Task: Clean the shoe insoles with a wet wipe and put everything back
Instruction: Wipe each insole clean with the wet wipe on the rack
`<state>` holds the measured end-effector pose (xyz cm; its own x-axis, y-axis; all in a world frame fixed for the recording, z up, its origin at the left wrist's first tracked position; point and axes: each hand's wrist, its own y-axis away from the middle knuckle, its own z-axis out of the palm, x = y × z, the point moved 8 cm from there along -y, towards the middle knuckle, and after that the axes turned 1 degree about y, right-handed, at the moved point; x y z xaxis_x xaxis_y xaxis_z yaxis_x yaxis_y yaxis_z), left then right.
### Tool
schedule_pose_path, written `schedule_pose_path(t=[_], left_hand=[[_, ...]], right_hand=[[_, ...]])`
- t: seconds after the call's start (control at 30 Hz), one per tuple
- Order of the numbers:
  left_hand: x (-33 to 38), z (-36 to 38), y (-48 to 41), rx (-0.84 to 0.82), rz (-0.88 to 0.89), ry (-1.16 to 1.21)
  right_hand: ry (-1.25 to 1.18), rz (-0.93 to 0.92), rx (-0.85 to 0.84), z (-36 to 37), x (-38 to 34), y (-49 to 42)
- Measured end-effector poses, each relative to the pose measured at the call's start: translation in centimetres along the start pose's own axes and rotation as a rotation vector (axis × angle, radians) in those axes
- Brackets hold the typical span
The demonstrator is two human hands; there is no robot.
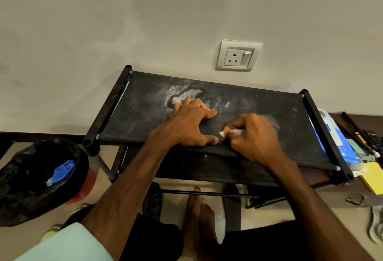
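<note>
Seemingly mid-wipe — spread left hand point(190, 124) is pressing the dusty black fabric shelf point(279, 103); right hand point(255, 136) is clutching a white wet wipe point(223, 134); firm strokes needed next.

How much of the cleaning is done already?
Midway, it seems. Done: a blue wrapper already lies in the bin bag. In hand: the right hand grips a white wipe on the black shelf while the left hand presses flat beside it; the insole is too dark to make out. Left: the wipe pack beside the shelf is not yet put away.
</note>
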<state>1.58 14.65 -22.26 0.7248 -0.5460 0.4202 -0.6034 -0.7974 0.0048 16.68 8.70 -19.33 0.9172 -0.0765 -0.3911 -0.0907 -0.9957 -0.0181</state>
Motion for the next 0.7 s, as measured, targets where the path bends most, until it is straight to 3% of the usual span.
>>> schedule_pose_path(t=[0.1,0.17,0.33,0.53,0.6,0.7], left_hand=[[-0.1,0.1,-0.1,-0.009,-0.012,0.011],[-0.1,0.0,-0.1,-0.004,-0.009,-0.007],[-0.1,-0.1,0.1,0.004,-0.006,0.008],[0.0,0.1,0.0,-0.016,-0.019,0.036],[-0.1,-0.1,0.0,-0.013,-0.021,0.023],[-0.2,-0.2,0.0,-0.003,-0.015,0.012]], right_hand=[[0.091,0.124,0.103,-2.1,2.5,-0.1],[0.126,0.069,0.115,-1.8,1.4,0.0],[-0.068,-0.092,-0.074,1.4,-2.0,0.3],[0.099,0.144,0.105,-2.8,3.2,-0.4],[0.128,0.078,0.117,-2.4,1.8,0.0],[0.007,-0.126,0.008,0.4,-1.9,0.9]])
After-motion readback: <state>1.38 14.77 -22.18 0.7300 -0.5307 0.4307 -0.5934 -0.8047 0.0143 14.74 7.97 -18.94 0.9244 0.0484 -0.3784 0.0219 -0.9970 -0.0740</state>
